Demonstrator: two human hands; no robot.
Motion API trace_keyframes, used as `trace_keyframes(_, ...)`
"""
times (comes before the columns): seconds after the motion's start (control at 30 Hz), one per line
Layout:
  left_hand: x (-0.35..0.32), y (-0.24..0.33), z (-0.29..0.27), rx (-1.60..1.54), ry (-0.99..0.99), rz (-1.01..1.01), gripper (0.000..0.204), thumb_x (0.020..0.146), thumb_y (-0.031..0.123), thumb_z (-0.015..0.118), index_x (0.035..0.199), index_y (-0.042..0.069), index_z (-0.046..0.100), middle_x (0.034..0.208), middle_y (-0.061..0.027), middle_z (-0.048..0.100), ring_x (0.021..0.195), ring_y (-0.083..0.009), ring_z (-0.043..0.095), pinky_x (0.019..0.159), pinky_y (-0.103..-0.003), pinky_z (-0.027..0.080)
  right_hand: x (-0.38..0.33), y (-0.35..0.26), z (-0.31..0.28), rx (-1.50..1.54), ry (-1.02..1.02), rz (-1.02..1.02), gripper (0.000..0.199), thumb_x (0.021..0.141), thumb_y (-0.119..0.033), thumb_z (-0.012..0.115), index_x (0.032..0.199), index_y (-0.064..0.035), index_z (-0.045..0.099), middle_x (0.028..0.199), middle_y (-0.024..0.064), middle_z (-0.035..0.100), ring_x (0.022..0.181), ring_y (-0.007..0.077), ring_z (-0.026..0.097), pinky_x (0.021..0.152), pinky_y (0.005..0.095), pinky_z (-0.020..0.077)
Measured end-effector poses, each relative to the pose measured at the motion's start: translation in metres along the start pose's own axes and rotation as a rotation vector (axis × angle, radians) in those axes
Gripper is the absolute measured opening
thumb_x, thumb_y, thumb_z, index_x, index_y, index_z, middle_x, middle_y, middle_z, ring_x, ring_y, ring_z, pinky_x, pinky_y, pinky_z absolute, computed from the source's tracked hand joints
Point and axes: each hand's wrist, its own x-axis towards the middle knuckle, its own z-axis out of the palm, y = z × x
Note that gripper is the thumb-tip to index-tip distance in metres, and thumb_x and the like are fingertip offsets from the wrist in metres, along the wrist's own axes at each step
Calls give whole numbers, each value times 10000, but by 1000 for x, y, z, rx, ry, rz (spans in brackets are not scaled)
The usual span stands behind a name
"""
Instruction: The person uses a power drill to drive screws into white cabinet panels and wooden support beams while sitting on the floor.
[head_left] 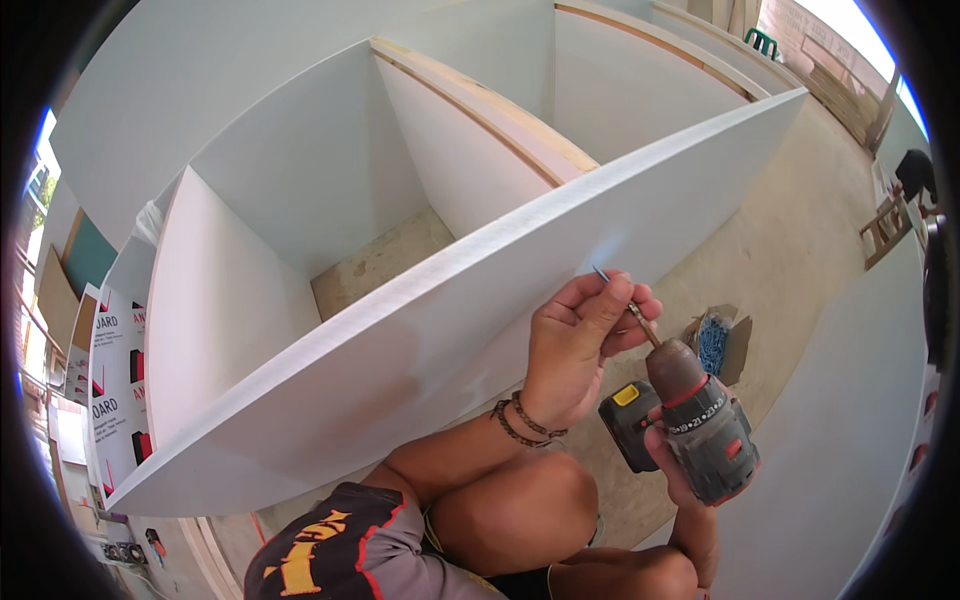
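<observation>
My left hand (585, 345), with dark beaded bracelets on its wrist, pinches a thin bluish screw (601, 273) between thumb and fingers. The screw is in line with the bit (643, 320) of a dark grey and red cordless drill (700, 425), its tip pointing up and left, close to a white panel (420, 345). Fingers of my right hand (675, 470) wrap around the drill's grip, mostly hidden behind the drill body. The drill's black battery (628, 425) with a yellow tab shows to the left of the grip.
The white panel is the near side of a large cabinet frame with dividers (470, 130) and open compartments. A torn cardboard box (740, 350) of blue screws sits on the concrete floor (800, 220). To the right lies another pale board (850, 400); a wooden stool (885, 225) stands beyond.
</observation>
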Motion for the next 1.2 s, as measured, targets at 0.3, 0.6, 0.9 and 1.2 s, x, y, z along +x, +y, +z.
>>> trace_keyframes(0.3, 13, 4, -3, 124, -232, -128, 368, 1018, 390, 535, 1124, 55, 645, 986, -60, 703, 850, -111, 667, 809, -272, 530, 7, -14, -7, 178, -2, 101, 706, 778, -150, 821, 1340, 7, 424, 1127, 94, 620, 976, 167, 631, 856, 299, 510)
trace_keyframes(0.6, 11, 0, -4, 59, -300, -88, 391, 1034, 391, 496, 1129, 49, 660, 1240, -78, 619, 1138, -128, 550, 996, -356, 442, 4, -19, -6, 197, 2, 139, 717, 769, -137, 829, 1341, 3, 422, 1088, 77, 644, 962, 156, 641, 881, 321, 502)
trace_keyframes(0.9, 13, 2, -3, 71, -277, -14, 520, 1013, 356, 553, 1420, 43, 476, 1480, -44, 424, 1184, -121, 469, 1074, -372, 358, 8, -23, -2, 164, 2, 188, 714, 771, -119, 821, 1348, -1, 418, 1073, 67, 652, 947, 152, 648, 860, 309, 507)
trace_keyframes(1.2, 13, 8, -1, -25, -264, -2, 559, 1008, 308, 566, 1462, 12, 429, 1393, 16, 506, 1126, -112, 494, 1101, -326, 264, 10, -14, -11, -270, 57, -98, 502, 733, -97, 775, 1187, -48, 565, 969, 23, 667, 905, 168, 634, 839, 323, 498)
